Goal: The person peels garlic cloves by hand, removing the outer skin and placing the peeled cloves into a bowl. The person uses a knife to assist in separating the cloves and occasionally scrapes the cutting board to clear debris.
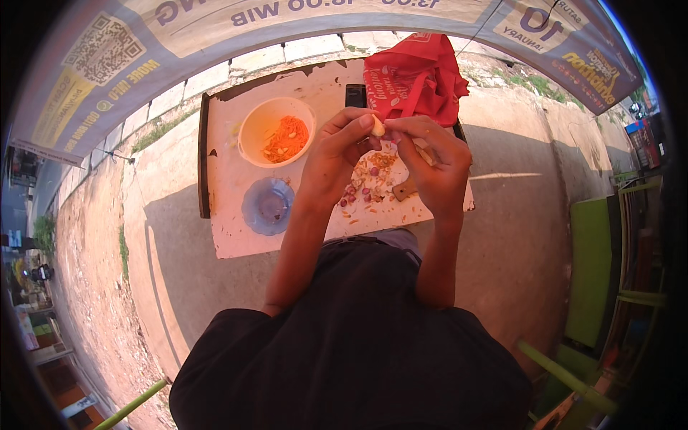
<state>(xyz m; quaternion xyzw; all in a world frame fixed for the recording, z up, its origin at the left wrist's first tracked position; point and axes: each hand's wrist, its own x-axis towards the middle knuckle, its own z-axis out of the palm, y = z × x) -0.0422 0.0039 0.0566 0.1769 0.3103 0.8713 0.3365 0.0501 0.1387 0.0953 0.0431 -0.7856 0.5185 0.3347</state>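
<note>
Above the table, my left hand (344, 137) pinches a small pale piece, which looks like a garlic clove (378, 127), between thumb and fingers. My right hand (432, 161) is beside it, its fingertips close to the clove; part of a wooden-looking handle (406, 189) shows below that hand. Under the hands lie small purple shallots (367, 192) among peels and scraps (379, 161). To the left, a cream plastic bowl (247, 131) contains shredded orange food (287, 141) with a few pale pieces on it. Nearer me sits a blue scalloped glass bowl (269, 206).
A red fabric bag (419, 80) stands at the table's back right, beside a dark rectangular object (355, 97). The white table top (231, 231) has worn edges. A printed banner (204, 27) hangs beyond it. Green poles (564, 376) are at the lower right.
</note>
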